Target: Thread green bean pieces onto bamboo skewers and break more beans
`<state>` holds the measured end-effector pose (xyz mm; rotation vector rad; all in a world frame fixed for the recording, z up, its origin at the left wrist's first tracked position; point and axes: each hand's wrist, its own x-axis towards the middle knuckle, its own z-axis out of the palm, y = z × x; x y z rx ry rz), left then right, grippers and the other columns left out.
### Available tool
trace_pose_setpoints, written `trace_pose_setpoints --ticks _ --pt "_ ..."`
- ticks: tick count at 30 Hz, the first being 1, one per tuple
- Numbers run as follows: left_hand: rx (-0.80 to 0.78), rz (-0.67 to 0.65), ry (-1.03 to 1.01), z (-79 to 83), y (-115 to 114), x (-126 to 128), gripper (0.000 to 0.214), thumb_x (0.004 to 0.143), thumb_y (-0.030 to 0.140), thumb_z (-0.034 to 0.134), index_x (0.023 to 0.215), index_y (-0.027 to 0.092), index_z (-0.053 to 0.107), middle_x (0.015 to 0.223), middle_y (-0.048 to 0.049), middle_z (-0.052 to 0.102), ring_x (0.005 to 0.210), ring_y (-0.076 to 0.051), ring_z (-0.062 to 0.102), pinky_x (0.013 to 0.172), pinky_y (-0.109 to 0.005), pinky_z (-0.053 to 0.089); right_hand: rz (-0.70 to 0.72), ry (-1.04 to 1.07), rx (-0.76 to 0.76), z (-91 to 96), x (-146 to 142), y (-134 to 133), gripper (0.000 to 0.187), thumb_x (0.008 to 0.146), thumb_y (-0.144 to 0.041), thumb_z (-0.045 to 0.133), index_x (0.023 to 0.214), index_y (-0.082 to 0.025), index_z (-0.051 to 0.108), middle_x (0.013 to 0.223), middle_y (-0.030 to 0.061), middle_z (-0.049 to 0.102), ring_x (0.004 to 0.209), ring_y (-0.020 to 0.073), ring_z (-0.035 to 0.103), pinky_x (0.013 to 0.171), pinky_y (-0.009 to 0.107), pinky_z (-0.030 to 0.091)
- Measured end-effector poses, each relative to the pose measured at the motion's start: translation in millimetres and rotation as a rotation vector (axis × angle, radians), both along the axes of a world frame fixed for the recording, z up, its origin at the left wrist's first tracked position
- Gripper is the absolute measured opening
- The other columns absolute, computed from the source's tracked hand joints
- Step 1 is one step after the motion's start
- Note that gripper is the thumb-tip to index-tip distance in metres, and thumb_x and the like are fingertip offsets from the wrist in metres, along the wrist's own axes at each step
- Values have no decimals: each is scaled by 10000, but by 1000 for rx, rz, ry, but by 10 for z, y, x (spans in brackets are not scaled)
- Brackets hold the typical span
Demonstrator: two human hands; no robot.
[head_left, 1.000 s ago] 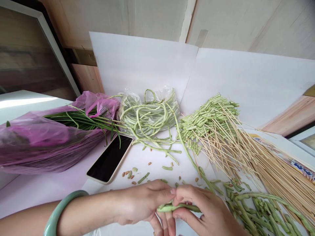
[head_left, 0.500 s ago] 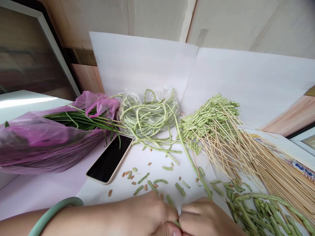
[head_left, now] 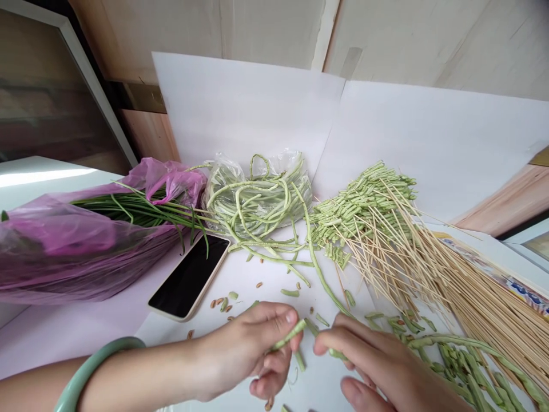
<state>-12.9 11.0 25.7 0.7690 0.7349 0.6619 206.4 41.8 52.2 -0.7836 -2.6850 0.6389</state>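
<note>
In the lower middle, my left hand (head_left: 253, 346), with a green bangle on the wrist, pinches a short piece of long bean (head_left: 291, 335) between thumb and fingers. My right hand (head_left: 381, 360) is a little to the right, fingers curled round another bean piece (head_left: 338, 354) whose end pokes out below the index finger; its thumb stands apart. A small gap separates the hands. Between and behind them, loose bean bits (head_left: 290, 293) and brown seeds (head_left: 259, 284) lie on the white surface. One long bean (head_left: 319, 266) runs from the bag toward my right hand.
A clear bag of long beans (head_left: 259, 200) stands at the back, with a phone (head_left: 189, 277) and a pink bag of green stalks (head_left: 86, 240) to its left. Skewered bean pieces (head_left: 364, 200) with wooden sticks (head_left: 463, 286) lie right, above a pile of broken beans (head_left: 467, 366).
My hands were pressed together on a bean; now they are apart, the left turned with its bean piece in plain view and the right shifted to the right.
</note>
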Motion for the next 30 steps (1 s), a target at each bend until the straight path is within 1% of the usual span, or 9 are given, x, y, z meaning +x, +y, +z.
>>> trace_pose_setpoints --ticks 3,5,9,11,14,17,21,26,30 --pt "-113 120 -43 -93 48 25 491 719 631 683 800 170 537 504 73 460 384 -71 456 391 -167 328 10 5 -11 -48 -19 33 559 777 -35 410 1277 -249 541 963 38 585 702 127 629 656 177 526" --pt "-119 166 -42 -135 69 33 427 781 559 655 842 146 567 577 19 553 452 -98 544 444 -186 414 11 52 -1 -172 1 52 637 790 -17 371 1381 -235 465 956 46 555 666 105 613 632 156 527" --pt "-121 203 -63 -149 79 43 297 865 400 559 900 107 591 707 -67 635 565 -153 636 565 -260 511 -67 98 12 -387 25 59 693 850 -35 379 1474 -331 319 947 10 556 613 79 571 588 144 510" --pt "-125 196 -67 -136 78 52 265 844 356 562 883 96 597 735 -86 645 607 -175 664 611 -280 524 -118 150 -31 -413 -6 48 670 830 -54 448 1424 -351 359 884 -22 584 619 92 573 611 165 516" --pt "-138 170 -52 -117 67 73 224 779 323 601 823 103 606 717 -84 648 636 -188 685 651 -281 525 -164 241 -185 -391 -98 24 429 783 -66 533 1124 -322 489 806 -71 633 638 94 619 607 154 511" --pt "-151 121 -30 -112 41 95 260 716 365 650 776 114 616 680 -60 638 617 -178 685 647 -267 519 -146 291 -145 -380 -188 4 266 774 -52 510 864 -282 409 743 -107 649 595 79 639 553 133 481" --pt "-129 43 -2 -121 3 120 444 725 543 639 804 106 630 639 -64 634 615 -173 683 638 -257 512 -90 249 102 -401 -242 -15 259 769 -34 438 820 -270 344 582 -127 547 469 73 546 481 146 411" --pt "-70 -27 75 -135 -17 137 542 703 666 657 813 140 586 683 -53 638 554 -124 629 529 -200 427 -37 295 80 -429 -246 -28 303 678 -29 377 835 -268 277 739 -68 408 496 82 421 439 176 361" --pt "46 -118 123 -157 -23 132 605 662 728 663 773 144 551 691 -39 614 505 -83 556 551 -217 449 -26 330 37 -500 -246 -25 314 705 -38 436 832 -264 259 802 -50 348 533 91 388 449 204 336"
